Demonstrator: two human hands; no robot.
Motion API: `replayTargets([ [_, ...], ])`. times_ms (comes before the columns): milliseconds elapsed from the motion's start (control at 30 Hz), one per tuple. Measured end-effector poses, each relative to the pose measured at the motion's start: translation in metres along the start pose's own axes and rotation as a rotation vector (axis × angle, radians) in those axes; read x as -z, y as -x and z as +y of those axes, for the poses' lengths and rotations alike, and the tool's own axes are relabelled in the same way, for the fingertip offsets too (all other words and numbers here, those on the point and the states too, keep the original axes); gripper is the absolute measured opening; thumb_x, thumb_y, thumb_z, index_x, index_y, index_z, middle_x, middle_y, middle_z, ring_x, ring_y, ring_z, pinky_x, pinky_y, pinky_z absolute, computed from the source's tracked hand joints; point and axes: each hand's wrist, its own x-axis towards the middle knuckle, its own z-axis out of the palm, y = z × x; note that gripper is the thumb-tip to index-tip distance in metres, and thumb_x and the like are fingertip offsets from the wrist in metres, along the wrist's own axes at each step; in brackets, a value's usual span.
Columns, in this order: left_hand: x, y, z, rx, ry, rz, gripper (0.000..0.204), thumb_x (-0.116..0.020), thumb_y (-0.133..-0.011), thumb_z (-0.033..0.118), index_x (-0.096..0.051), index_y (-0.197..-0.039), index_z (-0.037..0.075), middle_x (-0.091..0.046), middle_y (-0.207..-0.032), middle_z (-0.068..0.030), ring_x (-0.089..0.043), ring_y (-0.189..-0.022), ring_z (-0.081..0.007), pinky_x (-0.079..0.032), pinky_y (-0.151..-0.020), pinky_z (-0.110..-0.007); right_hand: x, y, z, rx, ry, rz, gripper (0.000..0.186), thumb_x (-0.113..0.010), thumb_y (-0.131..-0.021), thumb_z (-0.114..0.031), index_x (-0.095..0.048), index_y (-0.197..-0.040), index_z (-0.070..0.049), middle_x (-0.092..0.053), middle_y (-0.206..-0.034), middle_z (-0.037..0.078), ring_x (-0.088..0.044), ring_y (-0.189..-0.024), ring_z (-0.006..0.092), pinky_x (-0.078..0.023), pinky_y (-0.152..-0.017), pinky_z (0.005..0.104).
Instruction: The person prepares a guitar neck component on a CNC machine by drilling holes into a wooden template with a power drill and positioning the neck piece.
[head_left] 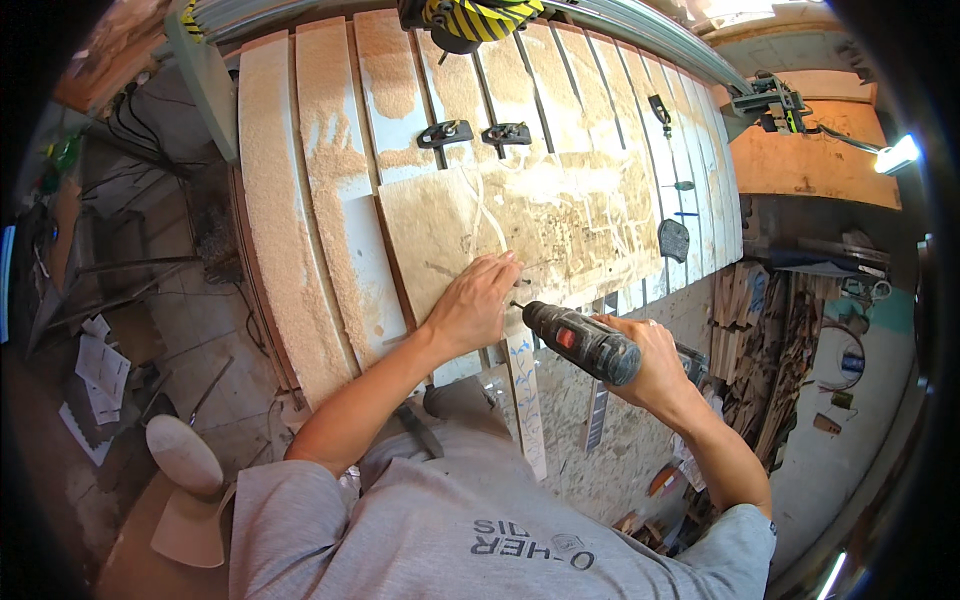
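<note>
My right hand (650, 370) grips a black cordless drill with a red switch (580, 345); its bit points left at the front edge of a scuffed, dusty wooden board (560, 210) on the slatted machine bed. My left hand (480, 300) has its fingers bent and pressed on that edge, just left of the bit, beside a small dark screw or bolt (524, 281). Whatever lies under those fingers is hidden. A long pale strip with blue patterning (525, 400) runs down from beneath the drill.
Sawdust-covered slats (270, 180) carry black clamps (505, 133) and a dark pad (673, 240). A machine head with striped housing (460, 20) hangs above, on a metal gantry (640, 45). Papers (100, 370) and a pale stool (185, 455) are at left, stacked wood offcuts (740, 330) at right.
</note>
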Motion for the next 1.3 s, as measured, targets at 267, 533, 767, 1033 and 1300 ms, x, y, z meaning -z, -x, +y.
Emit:
replayTargets([
  [267,-0.001,0.006,0.002,-0.071,-0.046,-0.017,0.055,-0.063,-0.079,-0.007,-0.057,-0.133,-0.008,-0.06,-0.14,-0.0329,-0.057,-0.136,-0.0432,-0.042,-0.12,-0.047,-0.003,-0.003,0.004,0.117,0.007,0.026,0.045,-0.08,-0.078,-0.015,-0.073,-0.122,-0.005,-0.076,-0.097,0.022,-0.074,-0.088,0.041,-0.058,-0.081,0.0478],
  [533,-0.004,0.01,0.007,-0.059,-0.023,0.027,0.059,-0.063,-0.08,-0.007,-0.057,-0.139,-0.003,-0.06,-0.143,-0.0308,-0.058,-0.132,-0.0458,-0.045,-0.117,-0.049,0.004,-0.007,0.001,0.156,0.092,0.002,0.039,-0.08,-0.079,-0.02,-0.073,-0.114,-0.005,-0.075,-0.093,0.021,-0.075,-0.084,0.039,-0.059,-0.075,0.0462],
  [767,-0.004,0.004,0.002,-0.095,-0.068,0.044,0.058,-0.064,-0.077,-0.007,-0.058,-0.134,-0.001,-0.063,-0.138,-0.0301,-0.06,-0.129,-0.0456,-0.048,-0.113,-0.048,0.005,-0.012,0.001,0.244,0.205,-0.025,0.066,-0.082,-0.074,-0.011,-0.067,-0.139,-0.012,-0.078,-0.109,0.02,-0.077,-0.091,0.0348,-0.062,-0.085,0.0429],
  [1033,-0.002,0.006,-0.004,-0.12,-0.089,-0.037,0.07,-0.078,-0.077,0.007,-0.054,-0.142,0.0,-0.058,-0.147,-0.0275,-0.056,-0.137,-0.0412,-0.042,-0.121,-0.048,0.002,-0.011,0.011,0.188,0.077,-0.039,0.084,-0.084,-0.072,-0.019,-0.057,-0.152,-0.01,-0.076,-0.095,0.024,-0.075,-0.086,0.0406,-0.059,-0.082,0.0481],
  [1300,0.0,0.006,0.002,-0.048,-0.146,-0.141,0.084,-0.087,-0.076,0.012,-0.048,-0.15,0.002,-0.051,-0.156,-0.024,-0.048,-0.146,-0.037,-0.035,-0.126,-0.047,-0.006,-0.012,0.012,0.177,-0.014,0.022,0.071,-0.081,-0.074,-0.013,-0.064,-0.142,-0.009,-0.076,-0.096,0.024,-0.074,-0.089,0.0419,-0.059,-0.083,0.0467],
])
